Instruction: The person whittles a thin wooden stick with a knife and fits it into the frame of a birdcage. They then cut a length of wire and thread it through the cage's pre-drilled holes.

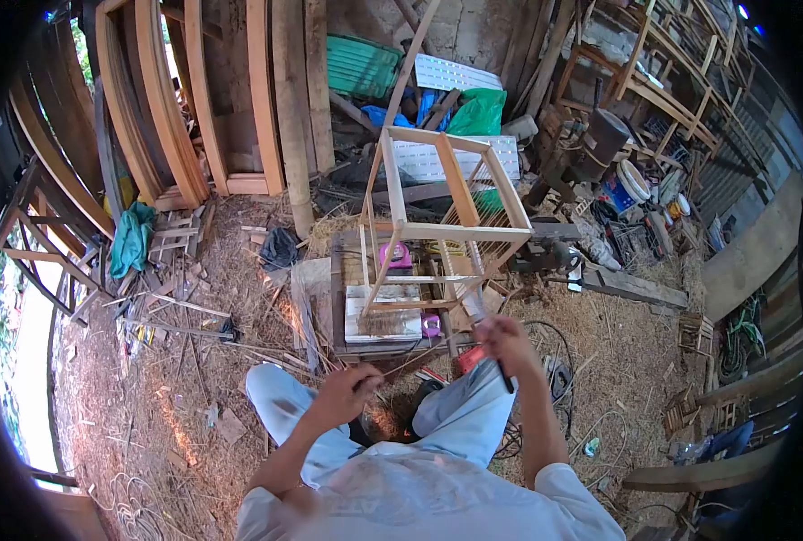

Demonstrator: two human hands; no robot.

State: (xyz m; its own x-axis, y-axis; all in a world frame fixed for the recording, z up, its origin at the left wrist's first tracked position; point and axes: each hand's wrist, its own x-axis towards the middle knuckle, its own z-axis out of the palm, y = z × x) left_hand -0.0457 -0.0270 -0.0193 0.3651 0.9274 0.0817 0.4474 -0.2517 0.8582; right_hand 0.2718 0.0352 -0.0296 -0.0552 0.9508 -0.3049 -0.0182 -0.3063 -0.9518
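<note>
My left hand (352,395) is closed in front of my left knee, pinching a thin wooden stick (412,362) that runs up to the right. In my right hand (507,344), over my right knee, is a knife (507,377); its dark handle sticks out below the fist and its pale blade points up and away. Beyond both hands stands a cage-like wooden frame (400,225) with slender rods along its right side. It rests on a low work surface (352,347). A pink tape measure (431,325) lies near the frame's front, and a red tool (471,359) is beside my right knee.
Curved wooden frames (154,99) lean at the left wall. A green crate (364,68) and a green bag (479,113) sit at the back. Buckets (633,180) and a long beam (636,288) are to the right. Shavings and scraps cover the floor.
</note>
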